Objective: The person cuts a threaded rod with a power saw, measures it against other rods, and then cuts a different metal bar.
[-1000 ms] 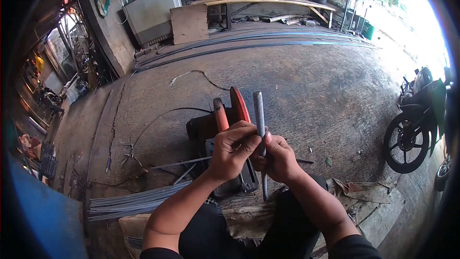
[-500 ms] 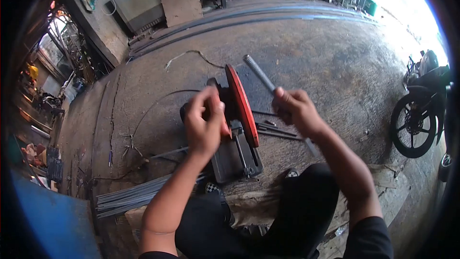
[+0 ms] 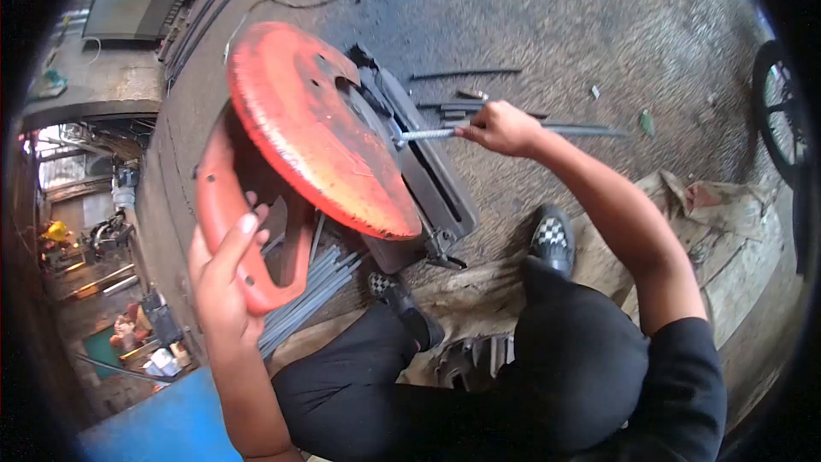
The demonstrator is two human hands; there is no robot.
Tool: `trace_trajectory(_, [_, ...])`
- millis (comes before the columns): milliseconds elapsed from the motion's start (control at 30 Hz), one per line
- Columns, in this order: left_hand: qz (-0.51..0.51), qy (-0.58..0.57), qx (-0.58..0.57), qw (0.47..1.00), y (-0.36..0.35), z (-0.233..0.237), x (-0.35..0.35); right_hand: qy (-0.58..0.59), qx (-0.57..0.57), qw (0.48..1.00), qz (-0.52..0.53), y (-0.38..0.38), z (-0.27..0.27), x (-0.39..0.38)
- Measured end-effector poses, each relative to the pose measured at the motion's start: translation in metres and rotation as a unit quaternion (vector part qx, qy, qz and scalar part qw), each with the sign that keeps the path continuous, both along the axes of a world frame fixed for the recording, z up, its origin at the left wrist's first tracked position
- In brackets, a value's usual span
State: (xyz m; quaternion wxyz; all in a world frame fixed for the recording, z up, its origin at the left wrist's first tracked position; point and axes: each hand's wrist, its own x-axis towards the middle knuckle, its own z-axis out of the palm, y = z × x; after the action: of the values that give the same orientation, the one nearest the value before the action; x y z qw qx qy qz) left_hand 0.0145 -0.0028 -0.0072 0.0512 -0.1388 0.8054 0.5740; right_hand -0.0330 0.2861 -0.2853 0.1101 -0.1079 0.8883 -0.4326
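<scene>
The left hand (image 3: 224, 278) kept a loose grip around the red metal saw handle (image 3: 211, 197), holding the round orange blade guard (image 3: 316, 133) raised, seemingly for clearance. The right hand (image 3: 500, 127) pinched the thin grey threaded steel rod (image 3: 425, 133) level across the black saw base (image 3: 432, 184).

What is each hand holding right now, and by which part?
The left hand grips the saw by its red handle, near the lower end. The right hand holds the rod just behind its threaded end, which points at the saw.

Head-worn view, steeply downward, close.
</scene>
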Motion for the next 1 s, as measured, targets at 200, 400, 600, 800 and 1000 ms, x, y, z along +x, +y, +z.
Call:
trace_trajectory(200, [0.060,-0.030,-0.008,0.998,0.014,0.006,-0.001,-0.075,0.013,0.997,0.035,-0.017,-0.011,-0.015])
trace_trajectory(400, [0.051,-0.026,-0.078,0.995,0.006,0.007,-0.003,-0.052,0.006,0.998,0.035,-0.021,-0.010,-0.016])
trace_trajectory(600, [0.075,-0.027,-0.090,0.993,0.004,0.006,-0.002,0.045,0.036,0.998,0.031,-0.023,-0.015,-0.017])
trace_trajectory(800, [0.094,-0.024,-0.084,0.992,0.003,0.007,-0.001,0.073,0.086,0.993,0.019,-0.024,-0.011,-0.016])
trace_trajectory(1000, [0.103,-0.021,-0.084,0.991,0.004,0.007,-0.001,0.102,0.131,0.986,0.020,-0.022,-0.005,-0.015])
